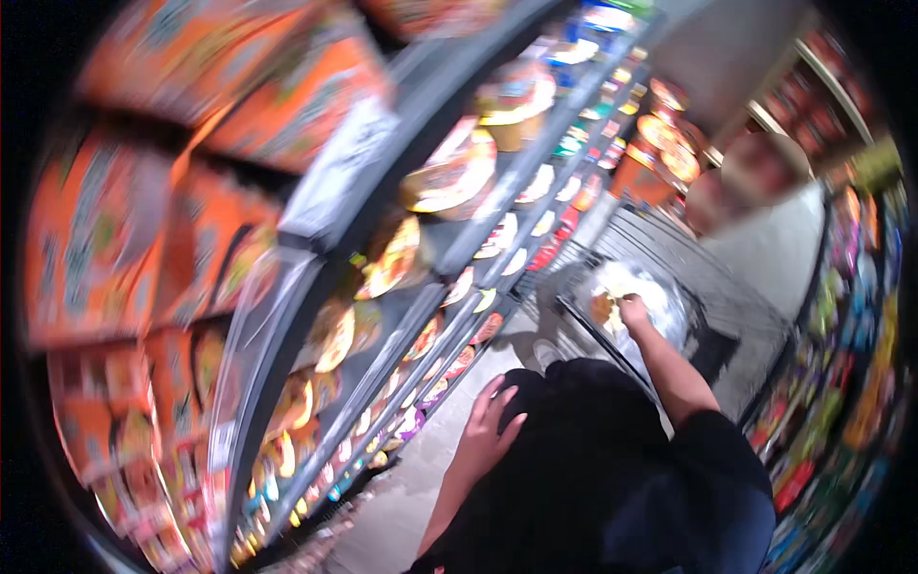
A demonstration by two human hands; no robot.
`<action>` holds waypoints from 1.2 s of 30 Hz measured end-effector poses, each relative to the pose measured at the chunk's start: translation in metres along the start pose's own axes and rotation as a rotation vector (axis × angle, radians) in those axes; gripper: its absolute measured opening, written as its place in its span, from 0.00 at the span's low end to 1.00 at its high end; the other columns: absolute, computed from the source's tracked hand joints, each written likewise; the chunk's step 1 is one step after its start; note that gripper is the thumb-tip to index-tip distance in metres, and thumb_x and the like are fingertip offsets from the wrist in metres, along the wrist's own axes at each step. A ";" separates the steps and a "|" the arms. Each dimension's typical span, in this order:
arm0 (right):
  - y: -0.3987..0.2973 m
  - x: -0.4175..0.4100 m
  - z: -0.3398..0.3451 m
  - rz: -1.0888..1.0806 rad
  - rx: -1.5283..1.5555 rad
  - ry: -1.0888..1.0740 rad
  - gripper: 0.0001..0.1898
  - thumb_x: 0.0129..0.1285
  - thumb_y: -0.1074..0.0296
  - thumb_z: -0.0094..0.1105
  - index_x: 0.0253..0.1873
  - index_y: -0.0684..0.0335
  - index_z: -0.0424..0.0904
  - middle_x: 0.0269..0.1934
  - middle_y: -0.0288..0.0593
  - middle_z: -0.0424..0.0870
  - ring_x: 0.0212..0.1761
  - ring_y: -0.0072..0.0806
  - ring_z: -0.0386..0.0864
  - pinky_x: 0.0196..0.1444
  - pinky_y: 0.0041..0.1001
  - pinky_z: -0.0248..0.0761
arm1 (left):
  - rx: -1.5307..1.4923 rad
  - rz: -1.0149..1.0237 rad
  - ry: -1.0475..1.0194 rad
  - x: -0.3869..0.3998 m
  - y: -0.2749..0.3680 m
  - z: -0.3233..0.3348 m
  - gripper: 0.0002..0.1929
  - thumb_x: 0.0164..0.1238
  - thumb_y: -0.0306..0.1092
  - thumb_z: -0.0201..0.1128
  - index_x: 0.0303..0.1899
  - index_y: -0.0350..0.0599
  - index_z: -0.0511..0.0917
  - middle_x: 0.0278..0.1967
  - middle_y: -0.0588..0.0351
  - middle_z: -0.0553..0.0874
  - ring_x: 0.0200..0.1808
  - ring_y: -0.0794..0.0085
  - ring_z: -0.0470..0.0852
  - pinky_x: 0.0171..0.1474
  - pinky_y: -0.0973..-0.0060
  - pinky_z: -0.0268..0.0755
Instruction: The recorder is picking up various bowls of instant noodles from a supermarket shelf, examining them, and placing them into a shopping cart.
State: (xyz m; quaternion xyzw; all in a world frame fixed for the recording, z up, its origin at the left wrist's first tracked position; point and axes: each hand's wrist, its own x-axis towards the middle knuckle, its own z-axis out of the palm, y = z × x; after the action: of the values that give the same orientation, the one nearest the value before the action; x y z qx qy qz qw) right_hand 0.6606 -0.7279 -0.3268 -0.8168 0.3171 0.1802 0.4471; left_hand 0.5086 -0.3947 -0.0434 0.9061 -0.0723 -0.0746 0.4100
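Observation:
My right hand (632, 310) reaches forward over a dark wire shopping cart (584, 323). It is at a shiny, pale plastic bag (663, 308) in the cart, beside a small yellow-brown item (604, 310). Blur and glare hide whether the fingers grip anything. My left hand (493, 423) hangs low beside my dark clothing, fingers apart and nothing in it. The nearest goods to it are bowl-shaped packages with round printed lids (459, 361) on the lower shelves at left.
Tall metal shelving (423, 93) runs along the left, with large orange packages (107, 244) on the near upper shelf. At right stands a shelf of colourful packets (853, 323). An orange display (638, 172) stands beyond the cart on the grey floor (391, 502).

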 end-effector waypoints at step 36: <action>-0.363 -0.239 0.045 -0.554 0.963 -0.883 0.15 0.72 0.69 0.54 0.28 0.62 0.69 0.20 0.39 0.75 0.23 0.24 0.78 0.24 0.21 0.68 | -0.782 -0.095 0.332 0.037 0.015 -0.025 0.10 0.76 0.28 0.56 0.54 0.38 0.75 0.54 0.54 0.81 0.55 0.73 0.80 0.61 0.72 0.70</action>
State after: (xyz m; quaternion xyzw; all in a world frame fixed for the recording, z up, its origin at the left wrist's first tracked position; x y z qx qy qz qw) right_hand 0.7312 -0.4604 0.0106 -0.4297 -0.0688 0.2138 0.8746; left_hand 0.5484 -0.3937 -0.0185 0.6847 0.0702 0.0315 0.7248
